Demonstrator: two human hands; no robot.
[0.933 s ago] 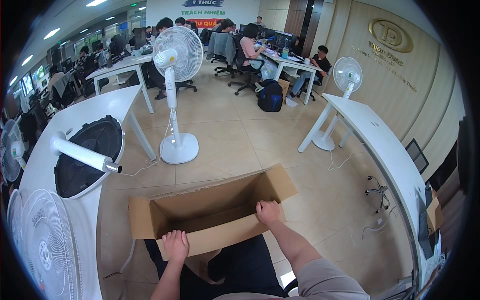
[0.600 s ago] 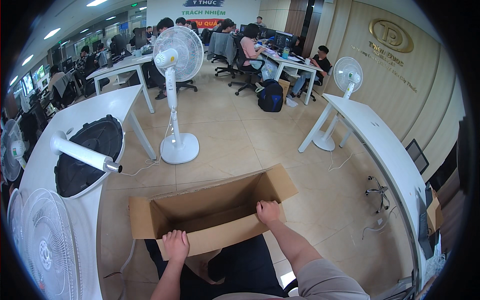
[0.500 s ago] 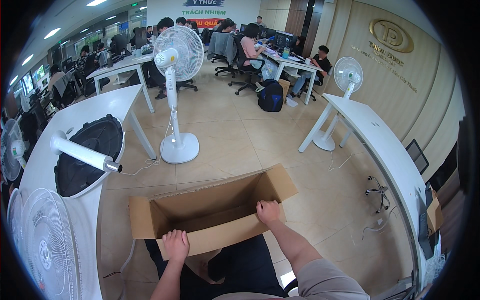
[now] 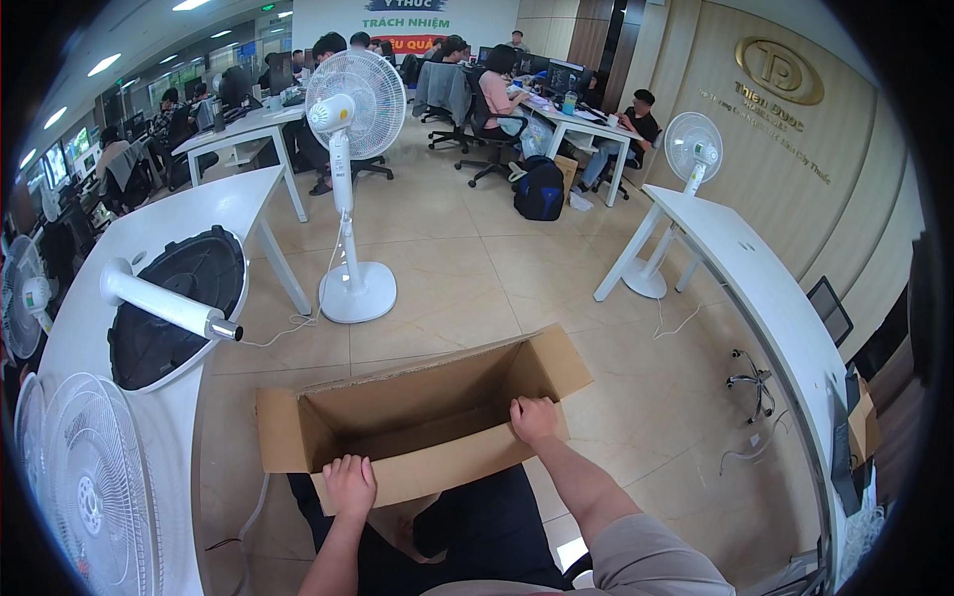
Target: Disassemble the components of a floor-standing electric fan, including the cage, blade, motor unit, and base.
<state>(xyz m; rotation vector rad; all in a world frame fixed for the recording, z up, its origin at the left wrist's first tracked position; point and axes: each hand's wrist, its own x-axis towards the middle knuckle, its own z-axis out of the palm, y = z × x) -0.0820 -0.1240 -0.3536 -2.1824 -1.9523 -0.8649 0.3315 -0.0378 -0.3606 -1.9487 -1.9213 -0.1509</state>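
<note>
A long brown cardboard box (image 4: 437, 477) stands in front of me with its top flaps folded outward, and no contents show in the part of its inside that I see. My left hand (image 4: 350, 485) is closed over the near flap close to its left end. Toward the right end of that same edge, my right hand (image 4: 535, 419) grips the cardboard, fingers curled over it. On the table at left lie a white fan pole (image 4: 164, 298) and the round fan base with its black underside (image 4: 199, 253) turned up. White fan grilles (image 4: 94, 487) rest at the table's near end.
A white standing fan (image 4: 343, 199) is on the tiled floor beyond the box, its cord trailing leftward. Another fan (image 4: 693, 149) stands behind the right-hand table (image 4: 735, 243). A chair's wheeled base (image 4: 752, 382) is under that table. People sit at desks farther back.
</note>
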